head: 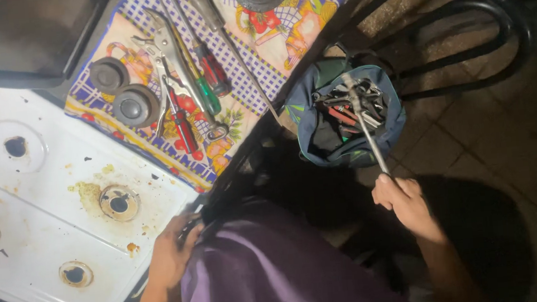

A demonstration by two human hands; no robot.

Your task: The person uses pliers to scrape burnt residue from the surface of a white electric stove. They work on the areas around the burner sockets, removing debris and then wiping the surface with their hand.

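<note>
Over a blue tool bag (343, 122) sitting on a dark chair (464, 17), the right hand (399, 196) is gripping the end of a long metal tool (365, 126), fingers clamped around its shaft while its far end is resting among the tools inside the bag. At the near edge of a white stove top (45, 190) with stained burner openings, the left hand (172, 247) is curling its fingers over the corner. Beside the stove, a colourful fruit-patterned cloth (235, 63) is covering the table, carrying locking pliers (166, 56), red- and green-handled screwdrivers (210, 78) and two dark burner caps (122, 91).
</note>
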